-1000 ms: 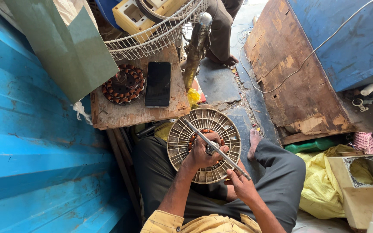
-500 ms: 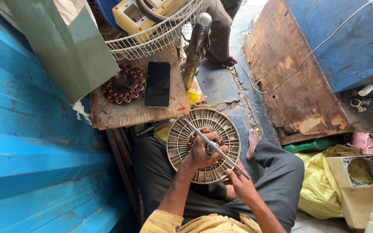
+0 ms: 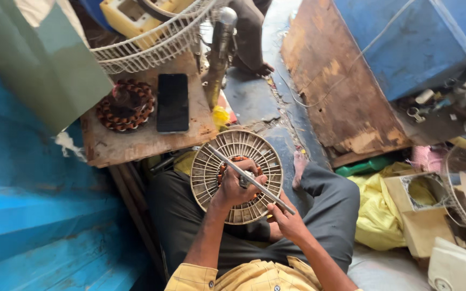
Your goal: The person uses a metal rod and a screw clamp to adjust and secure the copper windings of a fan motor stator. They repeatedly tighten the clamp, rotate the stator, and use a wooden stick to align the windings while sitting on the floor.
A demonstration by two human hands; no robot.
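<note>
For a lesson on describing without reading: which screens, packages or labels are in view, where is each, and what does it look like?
Phone: flat on the wooden board, beside the copper coil; black rectangle, screen dark.
Box: right of the person's knee, by the yellow cloth; tan cardboard with a cut-out opening.
Labels or signs: none clear enough to tell.

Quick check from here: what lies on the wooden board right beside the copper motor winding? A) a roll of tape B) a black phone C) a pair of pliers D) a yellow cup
B: a black phone lies flat on the wooden board, just right of the copper motor winding.
</note>
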